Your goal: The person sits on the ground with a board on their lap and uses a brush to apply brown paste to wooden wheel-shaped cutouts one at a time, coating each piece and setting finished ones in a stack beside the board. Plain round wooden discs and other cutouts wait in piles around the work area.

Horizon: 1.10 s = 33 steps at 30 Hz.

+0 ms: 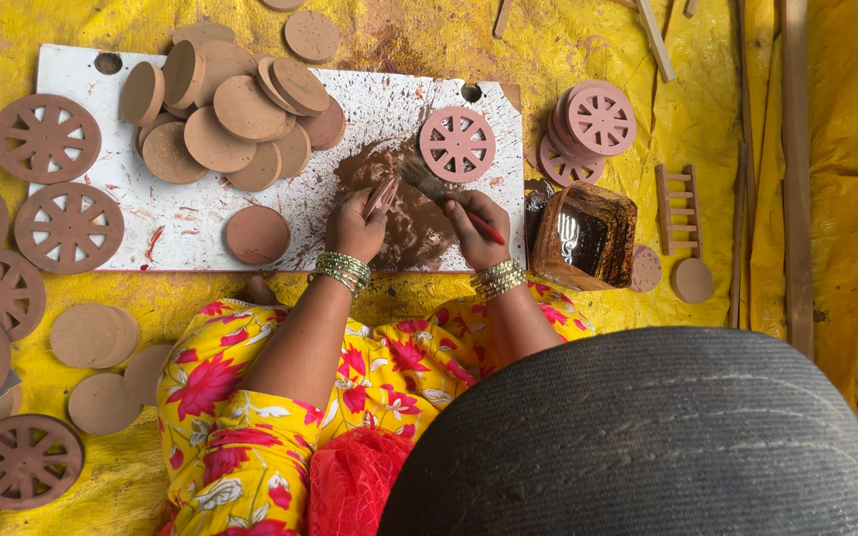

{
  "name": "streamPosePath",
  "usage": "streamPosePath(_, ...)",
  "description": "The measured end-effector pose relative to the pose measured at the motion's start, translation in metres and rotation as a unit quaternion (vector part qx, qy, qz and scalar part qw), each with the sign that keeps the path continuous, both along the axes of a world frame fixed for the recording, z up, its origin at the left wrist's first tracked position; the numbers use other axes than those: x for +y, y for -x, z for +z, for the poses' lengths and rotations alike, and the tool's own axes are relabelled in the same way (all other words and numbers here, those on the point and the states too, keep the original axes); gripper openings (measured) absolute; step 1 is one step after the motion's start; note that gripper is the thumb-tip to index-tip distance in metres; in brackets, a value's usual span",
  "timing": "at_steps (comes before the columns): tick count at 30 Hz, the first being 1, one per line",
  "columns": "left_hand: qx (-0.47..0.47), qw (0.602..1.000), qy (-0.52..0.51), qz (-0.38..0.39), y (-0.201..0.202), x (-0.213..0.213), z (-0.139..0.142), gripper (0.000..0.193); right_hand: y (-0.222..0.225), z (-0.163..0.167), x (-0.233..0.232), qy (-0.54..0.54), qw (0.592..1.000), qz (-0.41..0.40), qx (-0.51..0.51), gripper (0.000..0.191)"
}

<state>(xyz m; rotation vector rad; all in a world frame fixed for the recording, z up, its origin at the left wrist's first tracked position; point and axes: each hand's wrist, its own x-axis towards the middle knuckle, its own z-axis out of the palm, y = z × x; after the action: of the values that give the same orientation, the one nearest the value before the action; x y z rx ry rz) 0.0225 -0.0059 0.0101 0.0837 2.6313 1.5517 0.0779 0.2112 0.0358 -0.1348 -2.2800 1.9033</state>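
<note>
Far left: spoked wheels sat on the yellow sheet; a disc pile crowded the white board, and one lone disc lay just beside the left wrist. Left hand was pinched on a small flat piece, held on edge over the brown paint patch. Right hand was closed round a red-handled brush, bristles touching the piece. Risk, my read: piece is thin and edge-gripped, so brush pressure could slip it into the wet patch; splatter could reach the pink wheel near the brush tip. Paint tray sat right of the board, close to the right wrist, so an elbow swing could tip it. Wheel stack and small ladder lay further right, clear.
</note>
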Motion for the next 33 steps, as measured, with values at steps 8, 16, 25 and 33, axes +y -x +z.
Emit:
streamPosePath(8,-0.045,0.999,0.020,0.015,0.003,0.001,-0.008,0.024,-0.001,-0.018,0.001,0.115,0.992,0.056,-0.016,0.009)
streamPosePath(16,-0.037,0.999,-0.025,0.001,-0.001,0.001,0.013,0.037,0.001,-0.022,0.011,0.032,0.998,0.048,0.000,0.013)
streamPosePath(25,-0.005,0.999,0.050,-0.010,-0.001,0.003,0.012,0.019,0.004,-0.023,0.005,0.011,1.000,0.011,0.014,0.014)
streamPosePath(33,0.061,0.997,0.054,-0.014,-0.001,0.004,-0.009,0.018,-0.006,-0.023,0.006,0.047,0.997,0.063,0.000,0.011)
